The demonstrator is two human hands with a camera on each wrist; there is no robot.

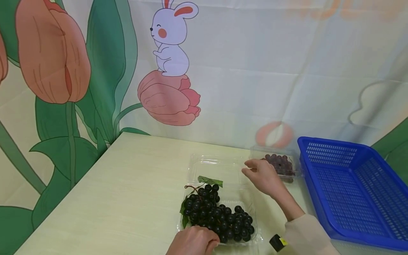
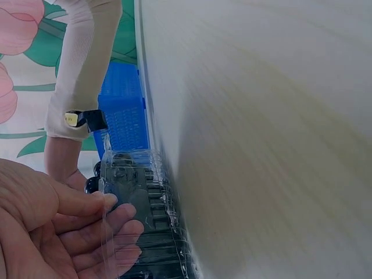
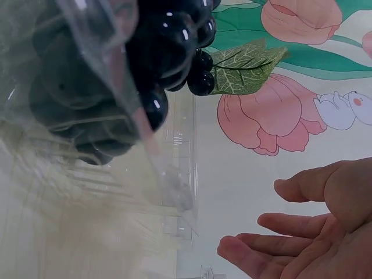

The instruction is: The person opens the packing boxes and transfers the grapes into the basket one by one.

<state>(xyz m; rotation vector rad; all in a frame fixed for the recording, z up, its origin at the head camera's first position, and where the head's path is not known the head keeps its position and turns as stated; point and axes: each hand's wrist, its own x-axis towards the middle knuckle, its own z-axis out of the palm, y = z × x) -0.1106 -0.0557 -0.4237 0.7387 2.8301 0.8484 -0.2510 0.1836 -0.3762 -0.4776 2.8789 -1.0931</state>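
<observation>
Dark grapes (image 1: pixel 204 207) with leaves and a brown stem lie in a clear plastic clamshell box (image 1: pixel 250 196). Its lid (image 1: pixel 220 166) is folded back flat on the table. At the box's near edge, my left hand (image 1: pixel 195 241) pinches the plastic wall; in the left wrist view the thumb (image 2: pixel 87 200) is on one side and the fingers show through the wall on the other. My right hand (image 1: pixel 262 176) hovers right of the lid, in front of a second clear box (image 1: pixel 256 152) with reddish grapes (image 1: pixel 280 163). Its fingers (image 3: pixel 290 224) are extended and hold nothing.
A blue plastic basket (image 1: pixel 325 209) stands at the right of the pale table (image 1: pixel 127 184). Behind hangs a cloth (image 1: pixel 239 71) printed with tulips and a rabbit. A black band (image 1: pixel 276 243) with a yellow label is at the right sleeve.
</observation>
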